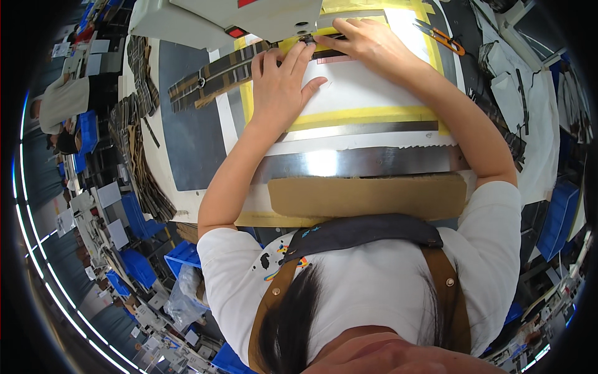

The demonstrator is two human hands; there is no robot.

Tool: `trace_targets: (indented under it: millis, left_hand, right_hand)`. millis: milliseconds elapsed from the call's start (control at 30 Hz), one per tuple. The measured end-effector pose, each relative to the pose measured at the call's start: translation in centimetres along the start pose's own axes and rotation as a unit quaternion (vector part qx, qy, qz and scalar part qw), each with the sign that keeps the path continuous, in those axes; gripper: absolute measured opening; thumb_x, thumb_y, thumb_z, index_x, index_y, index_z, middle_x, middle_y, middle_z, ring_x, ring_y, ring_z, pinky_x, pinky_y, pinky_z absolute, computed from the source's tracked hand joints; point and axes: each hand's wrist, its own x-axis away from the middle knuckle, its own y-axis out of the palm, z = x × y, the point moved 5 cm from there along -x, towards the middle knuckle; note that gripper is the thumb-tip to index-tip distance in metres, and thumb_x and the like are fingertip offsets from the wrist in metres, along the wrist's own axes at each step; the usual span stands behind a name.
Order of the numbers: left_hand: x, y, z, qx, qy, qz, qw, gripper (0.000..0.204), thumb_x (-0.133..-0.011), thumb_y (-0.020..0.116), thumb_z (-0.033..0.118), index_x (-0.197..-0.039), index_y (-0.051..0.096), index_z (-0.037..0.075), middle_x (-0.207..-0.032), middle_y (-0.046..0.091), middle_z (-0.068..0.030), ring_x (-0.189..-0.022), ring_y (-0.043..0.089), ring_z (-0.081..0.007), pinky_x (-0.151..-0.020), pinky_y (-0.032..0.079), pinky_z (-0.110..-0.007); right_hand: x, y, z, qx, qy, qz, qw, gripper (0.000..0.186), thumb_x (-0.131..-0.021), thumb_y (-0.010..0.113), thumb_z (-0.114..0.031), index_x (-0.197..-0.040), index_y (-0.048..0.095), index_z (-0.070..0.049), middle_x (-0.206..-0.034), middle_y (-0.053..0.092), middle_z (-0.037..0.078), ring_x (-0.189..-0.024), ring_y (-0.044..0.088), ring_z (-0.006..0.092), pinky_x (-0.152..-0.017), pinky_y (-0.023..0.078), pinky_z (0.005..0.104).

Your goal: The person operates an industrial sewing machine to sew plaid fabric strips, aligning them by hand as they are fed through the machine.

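A plaid fabric strip (224,75) in brown, black and grey runs from the left toward the presser foot (306,39) of a white sewing machine (202,23). A small round metal piece (201,81) sits on the strip. My left hand (278,84) lies on the strip's right part, fingers stretched toward the foot and thumb apart. Just right of the foot, my right hand (370,47) rests palm down, its fingers extended and pointing left. A dark edge of material (330,55) shows below its fingers. What lies directly beneath both sets of fingertips is hidden.
A white sheet (367,93) edged with yellow tape covers the work surface. Orange-handled thread snips (448,40) lie at the upper right. Plaid pieces (134,156) hang at the left edge. A metal strip (361,162) and brown board (367,196) lie nearest me.
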Motion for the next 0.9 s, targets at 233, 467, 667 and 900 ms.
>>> trace_targets:
  millis: [233,467,667,900]
  left_hand:
    - [0.0,0.3,-1.4,-0.003,0.016,-0.001,1.000,0.057,-0.097,0.064,0.055,-0.141,0.057,0.020,-0.142,0.060,0.0054,-0.112,0.055,-0.0301,-0.119,0.030,-0.055]
    - [0.0,0.0,-1.0,0.005,0.017,0.005,1.000,0.067,-0.096,0.063,0.058,-0.150,0.053,0.020,-0.145,0.060,0.0062,-0.109,0.054,-0.0289,-0.122,0.027,-0.057]
    - [-0.2,-0.1,0.0,-0.021,0.004,0.005,1.000,0.074,-0.094,0.063,0.062,-0.154,0.055,0.018,-0.143,0.061,0.0030,-0.107,0.052,-0.0302,-0.122,0.026,-0.059]
    - [-0.5,0.1,0.3,-0.033,-0.014,0.002,0.999,0.068,-0.098,0.060,0.060,-0.152,0.058,0.019,-0.142,0.062,0.0018,-0.109,0.051,-0.0306,-0.123,0.023,-0.059]
  right_hand:
    - [0.0,0.4,0.1,0.003,0.006,0.017,1.000,0.049,-0.085,0.071,-0.018,-0.133,0.073,-0.014,-0.099,0.055,0.006,-0.094,0.066,0.0236,-0.082,0.057,0.0387]
    - [0.1,0.5,0.2,0.002,0.009,0.024,1.000,0.048,-0.082,0.073,-0.017,-0.130,0.074,-0.013,-0.099,0.055,0.007,-0.094,0.066,0.0241,-0.081,0.056,0.0387]
    - [0.1,0.1,-0.1,0.012,0.012,0.025,1.000,0.045,-0.082,0.073,-0.015,-0.127,0.073,-0.010,-0.100,0.056,0.006,-0.094,0.066,0.0237,-0.082,0.056,0.0377]
    - [0.5,-0.1,-0.2,0.049,0.004,0.033,0.998,0.029,-0.083,0.072,-0.017,-0.109,0.072,-0.005,-0.104,0.056,0.006,-0.097,0.067,0.0203,-0.083,0.055,0.0354]
